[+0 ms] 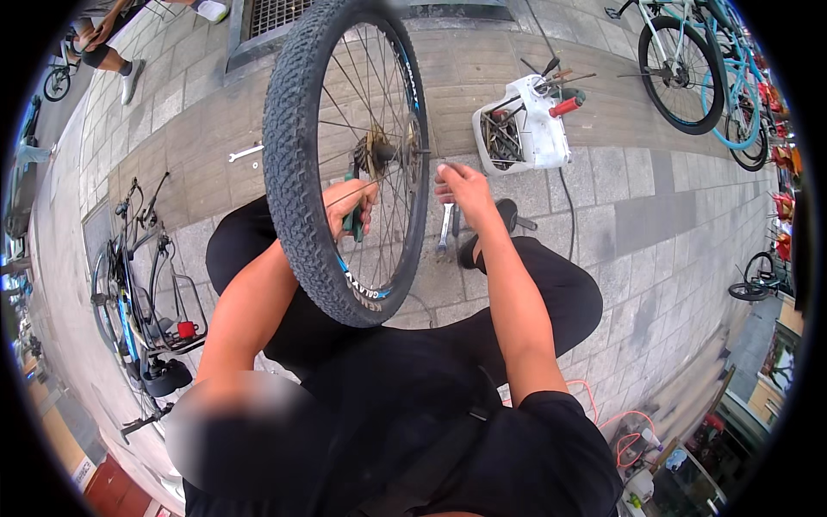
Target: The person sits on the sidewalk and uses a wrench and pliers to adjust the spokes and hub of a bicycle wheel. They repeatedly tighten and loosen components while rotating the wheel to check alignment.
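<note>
A bicycle wheel (297, 164) with a black knobby tyre stands upright in front of me. Its hub (379, 153) carries a sprocket, and an axle end pokes out to the right. My left hand (346, 205), partly behind the spokes, is closed around green-handled pliers (354, 222) whose head is by the sprocket. Just right of the wheel, near the axle end, my right hand (466, 191) has its thumb and fingers drawn together; whatever they may pinch is too small to make out. Below that hand, a wrench (444, 231) lies on the paving.
A white cut-open plastic container (543, 142) full of tools stands ahead to the right. Another wrench (246, 153) lies left of the wheel. Bicycles stand at the far right (680, 73) and left (138, 302). A dark cable (568, 207) crosses the paving. Someone's leg (112, 60) shows at upper left.
</note>
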Demonstrator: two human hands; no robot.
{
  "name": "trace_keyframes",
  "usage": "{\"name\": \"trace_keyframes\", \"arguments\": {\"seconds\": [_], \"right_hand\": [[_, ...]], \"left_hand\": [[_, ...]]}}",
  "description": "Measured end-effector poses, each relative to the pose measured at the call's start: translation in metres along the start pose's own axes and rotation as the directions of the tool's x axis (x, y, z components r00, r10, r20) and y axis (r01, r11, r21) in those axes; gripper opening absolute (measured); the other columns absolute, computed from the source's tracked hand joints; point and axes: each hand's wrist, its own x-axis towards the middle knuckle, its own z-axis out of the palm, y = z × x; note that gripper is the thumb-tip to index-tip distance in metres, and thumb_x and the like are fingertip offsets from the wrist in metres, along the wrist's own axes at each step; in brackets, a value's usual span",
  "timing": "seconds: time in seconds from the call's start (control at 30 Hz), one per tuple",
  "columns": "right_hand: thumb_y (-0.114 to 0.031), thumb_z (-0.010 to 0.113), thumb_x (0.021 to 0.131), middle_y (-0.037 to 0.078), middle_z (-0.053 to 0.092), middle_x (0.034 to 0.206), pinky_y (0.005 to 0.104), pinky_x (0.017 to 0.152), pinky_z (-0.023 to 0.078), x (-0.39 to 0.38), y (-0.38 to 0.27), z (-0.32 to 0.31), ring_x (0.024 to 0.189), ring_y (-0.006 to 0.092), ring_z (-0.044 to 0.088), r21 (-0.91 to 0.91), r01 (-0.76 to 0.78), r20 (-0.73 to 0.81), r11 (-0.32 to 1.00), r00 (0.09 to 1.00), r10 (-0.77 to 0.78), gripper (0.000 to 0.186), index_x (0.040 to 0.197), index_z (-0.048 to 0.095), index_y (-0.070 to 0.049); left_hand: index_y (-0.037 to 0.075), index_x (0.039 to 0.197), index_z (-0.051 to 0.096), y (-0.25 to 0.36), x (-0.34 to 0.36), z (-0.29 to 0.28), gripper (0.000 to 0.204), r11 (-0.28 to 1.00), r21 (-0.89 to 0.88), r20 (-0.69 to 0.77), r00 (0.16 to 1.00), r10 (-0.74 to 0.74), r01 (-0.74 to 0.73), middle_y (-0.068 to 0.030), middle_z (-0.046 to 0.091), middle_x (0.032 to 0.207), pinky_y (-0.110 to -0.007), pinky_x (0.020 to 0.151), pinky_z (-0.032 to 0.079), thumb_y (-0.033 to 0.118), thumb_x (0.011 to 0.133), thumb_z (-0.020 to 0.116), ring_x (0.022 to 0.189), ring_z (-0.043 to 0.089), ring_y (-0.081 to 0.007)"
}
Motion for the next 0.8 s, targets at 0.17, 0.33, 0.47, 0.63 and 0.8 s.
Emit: {"name": "trace_keyframes", "arguments": {"seconds": [0.17, 0.33, 0.47, 0.63, 0.8], "right_hand": [[-0.035, 0.071, 0.094, 0.009, 0.069, 0.096, 0.0305, 0.069, 0.056, 0.024, -0.034, 0.011, 0.081, 0.0162, 0.067, -0.11, 0.037, 0.054, 0.993, 0.998, -0.031, 0.043, 0.111, 0.069, 0.004], [-0.035, 0.071, 0.091, 0.007, 0.069, 0.086, 0.0291, 0.057, 0.052, 0.036, -0.054, 0.012, 0.067, 0.0126, 0.061, -0.309, -0.055, 0.042, 0.95, 0.997, 0.072, 0.043, 0.106, 0.072, 0.005], [-0.033, 0.07, 0.093, 0.005, 0.065, 0.077, 0.0322, 0.05, 0.043, 0.047, -0.061, 0.015, 0.057, 0.0132, 0.054, -0.319, -0.155, 0.057, 0.935, 0.982, 0.182, 0.035, 0.086, 0.069, 0.001], [-0.034, 0.066, 0.094, 0.003, 0.053, 0.056, 0.034, 0.045, 0.033, 0.06, -0.053, 0.007, 0.047, 0.0148, 0.047, -0.32, -0.083, 0.199, 0.944, 0.968, 0.153, 0.04, 0.066, 0.062, -0.006], [-0.035, 0.063, 0.094, 0.002, 0.055, 0.065, 0.0342, 0.045, 0.039, 0.069, -0.043, -0.002, 0.052, 0.0176, 0.051, -0.18, -0.245, 0.299, 0.953, 0.909, 0.29, 0.027, 0.083, 0.061, -0.01]], "left_hand": [[0.003, 0.087, 0.057, 0.006, -0.003, 0.005, 0.025, 0.999, -0.03, -0.036, 0.999, -0.032, 0.031, -0.0066, 0.052, 0.076, -0.037, 0.056, 0.051, 0.025, 0.097, 0.064, 0.063, 0.054, -0.0188], [0.002, 0.084, 0.058, 0.001, 0.005, 0.004, 0.024, 0.988, 0.137, 0.003, 0.997, 0.075, -0.075, -0.0065, 0.052, 0.075, -0.038, 0.053, 0.05, 0.022, 0.098, 0.063, 0.062, 0.054, -0.0189], [0.002, 0.083, 0.057, 0.007, 0.004, 0.017, 0.024, 0.992, 0.12, -0.041, 0.998, 0.038, -0.032, -0.0063, 0.052, 0.075, -0.038, 0.053, 0.051, 0.02, 0.097, 0.063, 0.062, 0.055, -0.0191], [0.001, 0.1, 0.061, -0.001, -0.013, 0.011, 0.023, 0.889, 0.31, 0.174, 0.939, 0.296, -0.338, -0.0085, 0.062, 0.087, -0.034, 0.062, 0.055, 0.022, 0.094, 0.064, 0.067, 0.063, -0.0196], [0.002, 0.114, 0.066, 0.005, 0.012, 0.014, 0.03, 0.975, 0.19, 0.136, 0.987, 0.09, -0.115, -0.0088, 0.068, 0.096, -0.032, 0.063, 0.053, 0.024, 0.095, 0.065, 0.07, 0.065, -0.0184]]}}
